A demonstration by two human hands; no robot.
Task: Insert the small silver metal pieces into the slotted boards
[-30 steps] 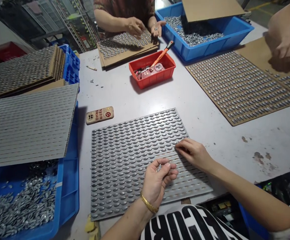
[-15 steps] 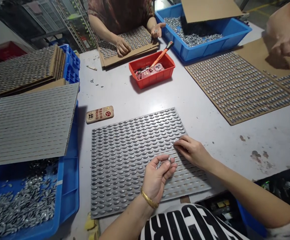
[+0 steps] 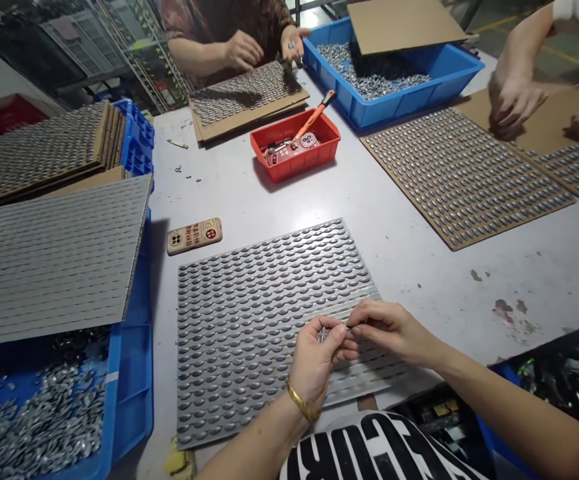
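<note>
My left hand (image 3: 316, 367), wearing a gold bangle (image 3: 300, 402), is curled around a few small metal pieces (image 3: 323, 335) above a grey sheet (image 3: 182, 347). Rows of similar oval metal pieces cover that sheet. My right hand (image 3: 394, 331) reaches in from the right, its thumb and forefinger pinched against my left fingertips. It seems to hold one small piece, partly hidden by the fingers. A blue bin (image 3: 114, 400) heaped with loose metal pieces (image 3: 54, 423) sits at the lower left.
A co-worker's hands (image 3: 262, 53) work over a cardboard-backed sheet (image 3: 244, 93) across the table. Another person's hands (image 3: 514, 103) are at upper right. Between them are a red tray (image 3: 294, 150), a blue bin (image 3: 392, 77) of pieces and a phone (image 3: 194, 235). Stacked sheets (image 3: 54, 253) lie left.
My right hand has moved from the sheet to my left hand, and its fingers have closed together. The co-workers' hands have shifted, and the whole view has tilted slightly.
</note>
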